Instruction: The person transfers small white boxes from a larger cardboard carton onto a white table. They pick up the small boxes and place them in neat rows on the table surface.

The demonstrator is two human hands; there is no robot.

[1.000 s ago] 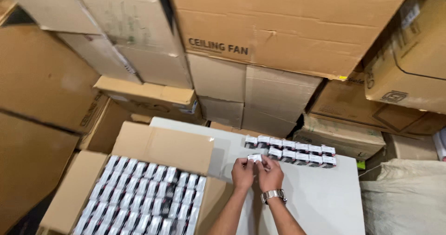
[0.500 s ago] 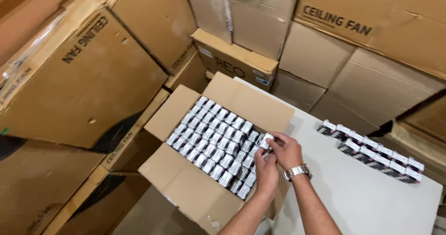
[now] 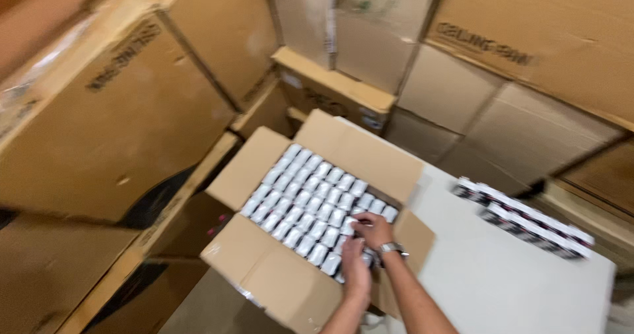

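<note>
Small white-and-black packs (image 3: 310, 205) fill an open brown carton (image 3: 277, 288) in tight diagonal rows, standing on end with their pale tops up. The carton sits low in the middle of the view, its four flaps folded outward; the far flap (image 3: 360, 152) rests against the edge of a white table (image 3: 502, 281).

Both hands are inside the carton at its near right corner. The right hand (image 3: 373, 228), with a metal watch (image 3: 391, 248) at the wrist, lies with curled fingers on the tops of the packs in the last rows. Motion blur hides whether it grips a pack or only touches them; I cannot tell. The left hand (image 3: 355, 264) lies flat just below it, fingers extended toward the same packs, touching or nearly touching them; no firm grasp is visible.

On the white table, well apart from the carton to the right, a double row of matching packs (image 3: 522, 218) runs slantwise toward the far right edge, white tops over black sides.

Large brown cardboard boxes are stacked all round. One big box (image 3: 112, 116) at left carries dark printed lettering along its upper edge. Another (image 3: 548, 37) at upper right bears a dark printed line, blurred. A flatter box (image 3: 330, 93) behind the carton has a small pale label at its right end.
</note>
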